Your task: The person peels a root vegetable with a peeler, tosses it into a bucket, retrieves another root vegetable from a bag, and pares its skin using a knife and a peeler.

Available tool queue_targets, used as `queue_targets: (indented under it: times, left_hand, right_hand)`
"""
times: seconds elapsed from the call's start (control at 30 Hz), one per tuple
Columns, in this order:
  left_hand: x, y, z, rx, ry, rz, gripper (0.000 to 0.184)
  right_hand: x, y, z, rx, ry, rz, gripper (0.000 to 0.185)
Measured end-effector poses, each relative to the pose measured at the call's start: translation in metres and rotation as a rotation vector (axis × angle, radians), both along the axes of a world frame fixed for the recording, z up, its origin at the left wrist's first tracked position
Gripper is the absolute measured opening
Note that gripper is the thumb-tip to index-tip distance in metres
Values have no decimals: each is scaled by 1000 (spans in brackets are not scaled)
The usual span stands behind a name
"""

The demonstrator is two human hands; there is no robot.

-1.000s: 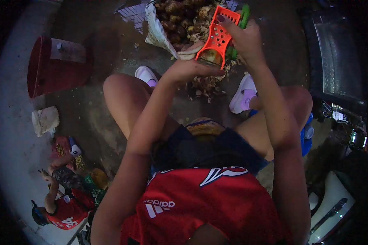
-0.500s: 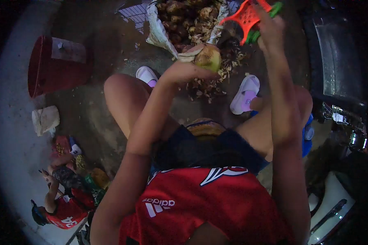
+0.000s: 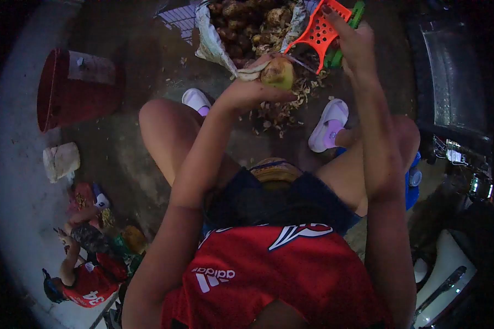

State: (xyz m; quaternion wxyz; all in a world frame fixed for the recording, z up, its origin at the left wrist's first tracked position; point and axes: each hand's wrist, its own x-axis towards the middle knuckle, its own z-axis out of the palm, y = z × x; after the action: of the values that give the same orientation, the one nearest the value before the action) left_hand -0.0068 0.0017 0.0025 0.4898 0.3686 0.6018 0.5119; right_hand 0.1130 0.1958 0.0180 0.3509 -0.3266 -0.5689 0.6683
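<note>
A round, partly peeled root vegetable point(image 3: 278, 74), yellow-green with brown patches, rests in my left hand point(image 3: 253, 91), whose fingers curl beneath it. My right hand point(image 3: 357, 46) is closed on an orange peeler point(image 3: 319, 34) with holes through its body and green parts along its side. The peeler's forked end, with a thin blade across it, points down toward the vegetable and stands a little apart from it. Behind my hands a white sack point(image 3: 211, 41) lies open, full of brown unpeeled roots point(image 3: 235, 27). Peelings point(image 3: 280, 118) are scattered on the floor below my left hand.
A red bucket point(image 3: 79, 88) stands at the left, with a white container point(image 3: 61, 162) below it. Another person point(image 3: 90, 282) in a red shirt sits at the lower left. My shoes point(image 3: 329, 123) flank the peelings. A dark padded object point(image 3: 458, 82) is at the right.
The peeler has moved off the vegetable, up and right with my right hand, then slightly back down and left. My left hand still holds the vegetable, now uncovered.
</note>
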Motion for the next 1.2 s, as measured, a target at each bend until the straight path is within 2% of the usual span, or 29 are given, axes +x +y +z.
queue_targets:
  times: [0.07, 0.17, 0.2, 0.27, 0.37, 0.4, 0.47, 0.5, 0.57, 0.6, 0.67, 0.7, 0.73, 0.77, 0.87, 0.93, 1.03, 1.13, 1.2]
  left_hand:
    - [1, 0, 3, -40, -45, -12, 64]
    - [2, 3, -4, 53, -68, -26, 63]
    - [2, 2, -2, 17, -52, -32, 63]
    - [3, 0, 8, -57, -22, -45, 62]
    - [0, -1, 13, 37, 44, -113, 61]
    - [1, -1, 15, 20, -39, -82, 61]
    - [4, -4, 20, -16, -206, -22, 61]
    - [2, -5, 20, -67, -211, -55, 61]
    - [-6, -4, 20, -167, -220, -119, 60]
    - [-6, -6, 16, -68, -130, -142, 61]
    - [-2, -9, 6, 128, 55, -192, 63]
    - [-2, -8, 10, 68, 39, -159, 61]
    - [-2, -8, 15, 7, 21, -122, 60]
    - [-3, -7, 18, -53, 4, -84, 58]
    - [-6, -4, 2, 48, 158, -66, 60]
    - [1, -4, 9, 110, 90, -18, 60]
    - [2, -4, 10, 157, 90, -14, 60]
    - [1, -3, 13, 96, 89, -32, 60]
    - [-1, -4, 12, 18, 107, -45, 60]
  right_hand:
    - [-4, -7, 1, -44, 67, 36, 28]
    - [-13, -37, 6, -8, 76, 90, 30]
    - [-15, -42, 8, 70, -129, 74, 31]
    - [-18, -47, 5, 154, -75, 76, 32]
    - [-21, -55, 12, 222, -41, 74, 31]
    - [-21, -57, 15, 234, -38, 73, 31]
    - [-17, -54, 8, 386, -356, -27, 54]
    - [-14, -50, 4, 460, -516, -77, 66]
    - [-17, -17, -7, 770, -315, -323, 65]
    - [-17, -2, -11, 921, -207, -446, 64]
    - [-3, 21, -12, 412, -9, -156, 64]
    - [-2, 28, -9, 159, 90, -13, 63]
    - [-10, 28, -12, 50, 117, -174, 31]
    - [-12, 22, -19, 50, 97, -128, 29]
    - [-20, -41, 1, 70, 37, -29, 24]
    - [-22, -60, 11, 100, 4, -3, 21]
    - [-23, -57, 11, 325, -118, 21, 21]
    - [-16, -56, 27, 454, -259, 59, 55]
    - [-20, -29, -26, 1013, -341, -335, 48]
